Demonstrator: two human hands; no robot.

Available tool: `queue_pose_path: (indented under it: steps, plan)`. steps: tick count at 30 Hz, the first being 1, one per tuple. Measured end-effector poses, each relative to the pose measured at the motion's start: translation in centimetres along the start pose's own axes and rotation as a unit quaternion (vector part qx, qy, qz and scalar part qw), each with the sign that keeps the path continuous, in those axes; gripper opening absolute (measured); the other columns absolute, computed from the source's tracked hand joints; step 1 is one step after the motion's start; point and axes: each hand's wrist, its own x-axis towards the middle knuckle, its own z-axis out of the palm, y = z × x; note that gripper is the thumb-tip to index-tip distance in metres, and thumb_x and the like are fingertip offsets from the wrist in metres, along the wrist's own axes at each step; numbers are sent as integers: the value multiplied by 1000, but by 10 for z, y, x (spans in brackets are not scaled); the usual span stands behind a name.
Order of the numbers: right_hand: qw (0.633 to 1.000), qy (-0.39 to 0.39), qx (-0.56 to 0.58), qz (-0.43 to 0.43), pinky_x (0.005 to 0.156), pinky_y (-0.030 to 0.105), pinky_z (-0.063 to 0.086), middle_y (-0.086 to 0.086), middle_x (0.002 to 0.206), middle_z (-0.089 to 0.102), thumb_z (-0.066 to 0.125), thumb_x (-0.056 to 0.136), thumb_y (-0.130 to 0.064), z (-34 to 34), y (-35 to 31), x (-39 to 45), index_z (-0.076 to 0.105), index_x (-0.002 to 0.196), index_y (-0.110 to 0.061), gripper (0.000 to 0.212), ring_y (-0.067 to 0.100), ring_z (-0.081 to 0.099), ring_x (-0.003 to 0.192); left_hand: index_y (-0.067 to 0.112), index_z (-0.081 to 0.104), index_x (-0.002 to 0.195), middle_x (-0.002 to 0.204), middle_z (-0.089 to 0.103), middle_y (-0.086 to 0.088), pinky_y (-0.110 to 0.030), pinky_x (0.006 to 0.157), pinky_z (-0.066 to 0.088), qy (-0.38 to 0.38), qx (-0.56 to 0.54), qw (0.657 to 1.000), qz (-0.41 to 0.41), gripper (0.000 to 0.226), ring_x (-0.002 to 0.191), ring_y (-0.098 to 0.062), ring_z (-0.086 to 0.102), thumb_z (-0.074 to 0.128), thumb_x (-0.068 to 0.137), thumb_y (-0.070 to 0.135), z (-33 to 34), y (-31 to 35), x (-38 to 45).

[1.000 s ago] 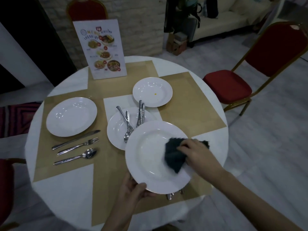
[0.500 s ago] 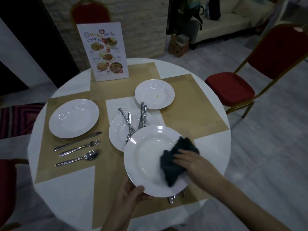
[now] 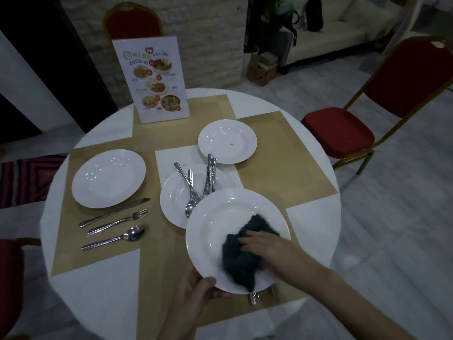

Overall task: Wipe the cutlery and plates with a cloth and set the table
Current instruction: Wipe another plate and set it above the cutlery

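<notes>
Dark cloth (image 3: 241,256) pressed by her right hand (image 3: 266,246) rubs the plate (image 3: 215,224) her left hand (image 3: 196,288) grips over the table's (image 3: 98,290) near edge, one setting (image 3: 112,223) laid, heaped cutlery (image 3: 199,185) still unwiped.

Table (image 3: 103,298) near-left edge lies open for passage. Centre blocked by a plate (image 3: 176,200) piled with cutlery (image 3: 196,190); menu stand (image 3: 157,77) obstructs the far edge.

Your one head view, high above the round table (image 3: 73,303), facing forward and down, close over your hands, dim light perhaps blurring edges.
</notes>
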Motion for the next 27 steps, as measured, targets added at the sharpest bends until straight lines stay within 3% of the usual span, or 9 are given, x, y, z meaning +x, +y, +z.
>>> queue_pose_path:
  steps: [3,6,8,10,14,16,19,23,27]
  plan:
    - [990,-24,-77,118,102,25,36,-1,124,66,87,63,-11,1,33,-15,71,112,-22,53,17,62,117,8,57,119,93,72,-14,-40,56,58,-17,43,999,22,67,72,-31,69,72,54,13,3,6,-7]
    - [974,-11,-25,223,114,27,27,-1,148,40,54,93,-3,13,27,-4,46,141,-17,51,18,35,139,18,51,124,93,71,-8,-44,64,59,-60,106,992,21,51,75,-35,70,64,77,5,23,0,-6]
    - [947,78,157,269,95,24,38,-5,114,57,42,97,-1,15,-3,15,64,119,-16,35,13,48,111,21,47,129,96,72,-4,-49,74,59,-82,146,986,14,51,86,-34,70,55,82,1,40,-9,-2]
    - [904,218,253,267,81,20,40,-3,85,60,40,96,-3,12,-33,33,66,90,-9,27,8,53,89,27,47,130,111,69,-6,-52,86,55,-88,187,978,27,54,104,-30,66,53,80,7,53,-13,1]
    - [917,157,342,134,105,23,40,-7,121,65,48,97,-20,14,-48,33,63,119,-21,27,4,56,119,10,60,121,107,72,-12,-54,86,55,-34,157,987,3,51,101,-28,69,59,70,11,36,-10,11]
    - [971,30,234,45,104,17,38,-7,133,59,48,95,-22,17,-27,18,59,125,-20,32,0,48,127,7,64,113,102,74,-12,-61,86,53,-5,102,995,-24,54,99,-33,69,65,59,12,19,-7,13]
    - [986,-102,134,11,115,18,23,-9,147,45,51,92,-13,15,17,-13,57,131,-21,40,1,32,139,6,63,109,105,72,-18,-54,72,58,11,29,999,-44,58,91,-34,69,65,52,1,2,-4,10]
    - [988,-56,-11,146,95,28,49,0,134,59,77,74,-6,18,49,-35,63,124,-21,54,18,62,117,13,59,115,88,71,-16,-37,52,57,-35,54,997,-43,61,68,-34,69,66,55,2,4,5,-5]
    - [943,3,-35,331,82,26,49,2,141,41,49,95,-6,15,30,-2,44,133,-15,39,17,60,107,21,49,127,91,71,-12,-46,64,60,-75,131,987,-53,59,72,-38,70,61,70,9,32,-2,-8]
